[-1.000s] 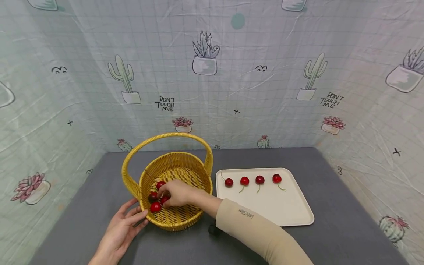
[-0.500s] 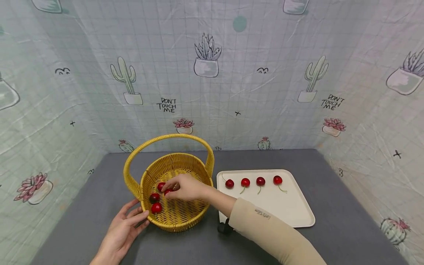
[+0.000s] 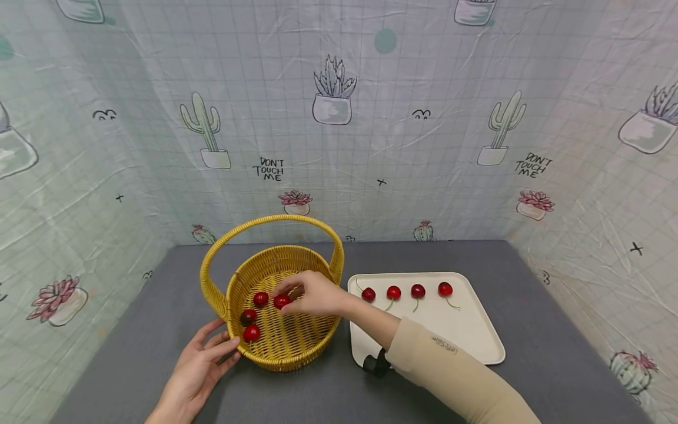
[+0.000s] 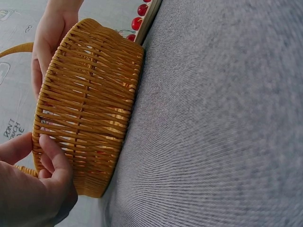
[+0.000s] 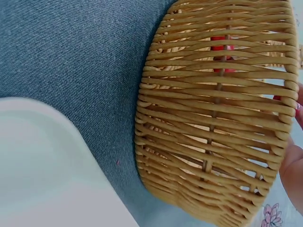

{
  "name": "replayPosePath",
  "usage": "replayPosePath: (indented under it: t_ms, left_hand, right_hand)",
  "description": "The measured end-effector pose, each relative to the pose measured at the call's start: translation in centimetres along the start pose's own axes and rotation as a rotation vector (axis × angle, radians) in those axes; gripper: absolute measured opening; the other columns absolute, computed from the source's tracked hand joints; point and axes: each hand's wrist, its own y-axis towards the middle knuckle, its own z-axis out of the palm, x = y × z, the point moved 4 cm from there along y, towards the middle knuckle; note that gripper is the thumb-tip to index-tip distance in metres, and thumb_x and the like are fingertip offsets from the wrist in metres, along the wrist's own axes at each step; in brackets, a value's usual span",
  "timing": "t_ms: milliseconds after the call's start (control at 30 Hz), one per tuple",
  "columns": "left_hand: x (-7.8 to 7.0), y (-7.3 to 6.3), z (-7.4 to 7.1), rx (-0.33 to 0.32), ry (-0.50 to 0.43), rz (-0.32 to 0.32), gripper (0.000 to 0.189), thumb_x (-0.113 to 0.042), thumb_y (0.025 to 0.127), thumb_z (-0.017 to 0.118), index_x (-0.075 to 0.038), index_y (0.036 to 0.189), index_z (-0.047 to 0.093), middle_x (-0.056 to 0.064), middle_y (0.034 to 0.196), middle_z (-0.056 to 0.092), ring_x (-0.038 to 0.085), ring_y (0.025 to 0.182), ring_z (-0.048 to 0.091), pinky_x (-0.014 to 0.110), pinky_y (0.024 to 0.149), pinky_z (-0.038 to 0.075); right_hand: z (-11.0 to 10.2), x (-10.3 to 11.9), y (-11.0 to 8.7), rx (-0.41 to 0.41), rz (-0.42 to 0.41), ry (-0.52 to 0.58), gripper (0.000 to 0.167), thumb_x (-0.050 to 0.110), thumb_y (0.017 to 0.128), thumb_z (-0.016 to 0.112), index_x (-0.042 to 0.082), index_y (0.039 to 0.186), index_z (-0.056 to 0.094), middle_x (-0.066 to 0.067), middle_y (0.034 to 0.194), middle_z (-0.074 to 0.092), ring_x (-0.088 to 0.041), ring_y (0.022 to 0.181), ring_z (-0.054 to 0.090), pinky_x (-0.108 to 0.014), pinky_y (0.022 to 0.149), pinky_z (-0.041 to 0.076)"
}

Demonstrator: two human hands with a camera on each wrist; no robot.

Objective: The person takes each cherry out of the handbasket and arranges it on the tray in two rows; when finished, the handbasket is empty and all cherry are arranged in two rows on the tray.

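Note:
A yellow woven basket (image 3: pixel 283 359) with a tall arched handle stands on the grey table. My left hand (image 3: pixel 196 368) holds its near left side, thumb at the rim and fingers on the outer wall, as the left wrist view also shows. Over the basket's inside, my right hand (image 3: pixel 315 294) pinches a red cherry (image 3: pixel 281 301) between thumb and fingers. Three other cherries lie along the left of the basket floor: a red one (image 3: pixel 261 299), a darker one (image 3: pixel 248 317) and another red one (image 3: pixel 251 333).
Right of the basket is a cream tray (image 3: pixel 450 335), with several stemmed cherries in a row near its far edge, one being a dark cherry (image 3: pixel 418 291). My right forearm crosses above its near left part. Patterned cloth walls (image 3: pixel 381 141) surround the table.
My right hand has lifted the cherry away from the others and moved it to the right inside the basket. My left hand stays at the basket's side; the head view has shifted slightly.

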Motion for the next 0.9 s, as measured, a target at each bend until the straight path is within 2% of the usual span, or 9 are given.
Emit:
replayPosePath:
  t_ms: [300, 500, 700, 900]
  left_hand:
    - [0.0, -0.1, 0.1, 0.000, -0.001, 0.005, 0.076, -0.003, 0.102, 0.064, -0.012, 0.160, 0.015, -0.001, 0.106, 0.056, 0.015, 0.092, 0.062, 0.034, 0.083, 0.057]
    - [0.1, -0.2, 0.0, 0.000, -0.003, -0.003, 0.077, -0.003, 0.102, 0.063, -0.012, 0.160, 0.014, -0.001, 0.105, 0.056, 0.014, 0.091, 0.062, 0.033, 0.082, 0.057]
    - [0.1, -0.1, 0.0, -0.003, -0.004, -0.006, 0.077, -0.003, 0.102, 0.063, -0.013, 0.160, 0.014, -0.001, 0.105, 0.056, 0.014, 0.092, 0.062, 0.033, 0.082, 0.057]
    - [0.0, -0.1, 0.0, -0.004, 0.000, 0.001, 0.078, -0.003, 0.102, 0.063, -0.012, 0.161, 0.013, -0.002, 0.106, 0.056, 0.014, 0.092, 0.061, 0.033, 0.082, 0.057]
  right_hand:
    - [-1.1, 0.4, -1.5, -0.024, 0.014, 0.087, 0.031, 0.008, 0.091, 0.080, 0.007, 0.122, 0.072, 0.005, 0.113, 0.069, -0.018, 0.106, 0.068, -0.023, 0.088, 0.056]
    - [-1.9, 0.6, -2.6, -0.045, 0.029, 0.141, 0.029, 0.010, 0.091, 0.080, 0.008, 0.119, 0.071, 0.002, 0.114, 0.068, -0.020, 0.108, 0.069, -0.025, 0.088, 0.056]
    - [-2.8, 0.9, -3.8, -0.044, -0.013, 0.162, 0.031, 0.008, 0.092, 0.079, 0.007, 0.123, 0.071, 0.001, 0.118, 0.069, -0.022, 0.110, 0.068, -0.028, 0.091, 0.056]
    - [-3.8, 0.6, -5.0, -0.047, -0.018, 0.178, 0.032, 0.008, 0.093, 0.078, 0.010, 0.124, 0.072, 0.003, 0.122, 0.069, -0.025, 0.115, 0.066, -0.031, 0.091, 0.058]
